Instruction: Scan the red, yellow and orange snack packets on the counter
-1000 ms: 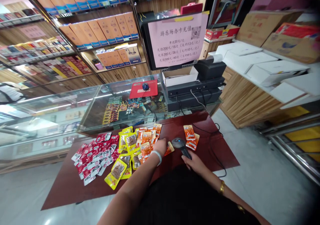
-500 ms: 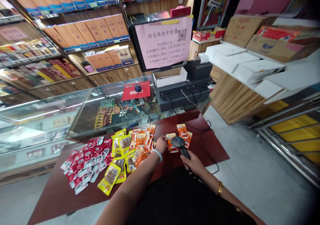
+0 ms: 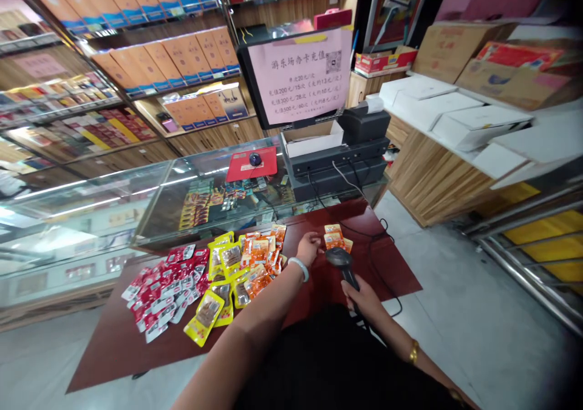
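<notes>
Orange snack packets lie stacked on the dark red desk, just beyond the barcode scanner. My right hand grips the scanner's handle; my left hand fingertips touch the stack. Best to keep the top barcode flat under the scanner's head.

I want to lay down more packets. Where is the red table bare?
Bare: the near-left of the table below the red packets, and the right corner past the scanner cable. Crowded: the middle, with yellow packets and orange packets.
</notes>
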Tool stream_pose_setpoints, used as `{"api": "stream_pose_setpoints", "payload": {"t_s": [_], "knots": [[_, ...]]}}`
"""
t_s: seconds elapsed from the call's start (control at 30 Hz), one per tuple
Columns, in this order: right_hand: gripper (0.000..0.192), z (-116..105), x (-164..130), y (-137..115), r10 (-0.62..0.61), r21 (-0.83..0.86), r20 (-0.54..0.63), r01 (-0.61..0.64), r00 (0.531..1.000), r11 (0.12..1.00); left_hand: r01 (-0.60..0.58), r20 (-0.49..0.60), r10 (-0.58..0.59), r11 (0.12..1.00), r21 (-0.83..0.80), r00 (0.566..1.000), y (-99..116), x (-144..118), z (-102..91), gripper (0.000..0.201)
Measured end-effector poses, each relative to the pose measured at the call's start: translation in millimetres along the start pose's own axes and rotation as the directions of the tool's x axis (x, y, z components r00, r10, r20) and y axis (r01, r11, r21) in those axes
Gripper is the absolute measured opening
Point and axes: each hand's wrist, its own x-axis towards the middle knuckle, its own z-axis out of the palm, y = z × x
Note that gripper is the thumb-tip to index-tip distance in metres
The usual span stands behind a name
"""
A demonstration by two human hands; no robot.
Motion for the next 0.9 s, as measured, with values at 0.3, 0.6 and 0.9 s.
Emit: {"api": "stream_pose_setpoints", "payload": {"t_s": [0.3, 0.6, 0.9], "knots": [[0.043, 32.6, 5.8, -8.1, 0.001, -0.065, 0.127, 0.008, 0.992, 0.998, 0.083, -0.384, 0.079, 0.918, 0.388, 0.920, -63.0, -36.0, -123.2, 0.020], [0.043, 82.0, 20.9, -4.4, -0.005, -0.134, 0.265, 0.042, 0.964, 0.990, 0.324, -0.469, -0.006, 0.732, 0.600, 0.883, -82.0, -61.1, -205.1, 0.062], [0.054, 121.4, 11.0, -9.7, 0.041, -0.164, 0.272, 0.004, 0.961, 0.987, 0.197, -0.314, -0.008, 0.792, 0.577, 0.950, -107.1, -57.9, -217.2, 0.020]]}}
